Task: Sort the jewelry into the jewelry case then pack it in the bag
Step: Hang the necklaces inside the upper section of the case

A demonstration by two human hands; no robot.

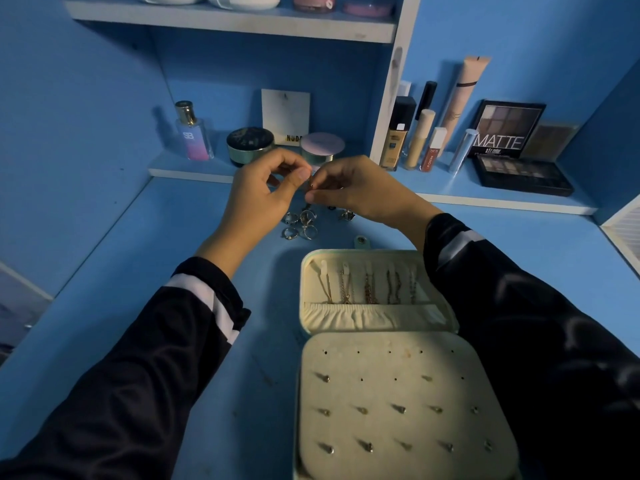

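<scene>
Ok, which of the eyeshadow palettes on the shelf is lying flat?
The black palette at the front of the shelf. The MATTE palette and the tan palette both stand upright behind it.

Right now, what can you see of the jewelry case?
The jewelry case lies open flat on the desk, cream-lined, pale green edge, snap tab at its far end. Far half: chains hang from hooks into a gathered pocket. Near half: a holed panel with stud earrings. The right sleeve covers its right edge; left hand and right hand pinch a small piece beyond it.
</scene>
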